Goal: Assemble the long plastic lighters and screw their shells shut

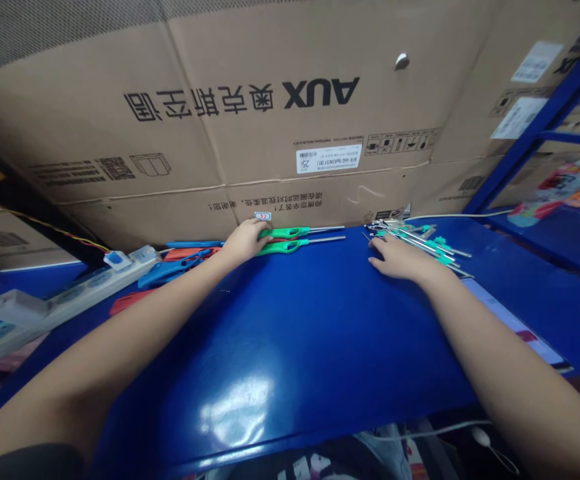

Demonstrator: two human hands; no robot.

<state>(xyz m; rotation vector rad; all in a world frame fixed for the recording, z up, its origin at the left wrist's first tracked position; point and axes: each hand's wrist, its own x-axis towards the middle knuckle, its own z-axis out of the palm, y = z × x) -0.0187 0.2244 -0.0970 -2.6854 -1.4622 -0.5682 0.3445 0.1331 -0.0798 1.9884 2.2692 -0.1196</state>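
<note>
My left hand (247,241) reaches to the back of the blue table, fingers curled over the handle end of a green long-necked lighter (283,233). A second green lighter (285,247) lies just in front, its metal tube pointing right; something red shows between the two. My right hand (395,257) is at the near left side of a loose pile of thin metal rods with teal-green parts (437,248). Its thumb and forefinger are apart, and its other fingers are partly hidden against the pile. Blue lighters (177,268) and red ones lie left of my left hand.
A large cardboard sheet (270,147) stands along the back edge. On the left lies a white power strip (95,283) with plugs and cables. A phone-like flat screen (510,320) lies beneath my right forearm. Blue frame bars (535,127) and a plastic bottle (545,200) are at right.
</note>
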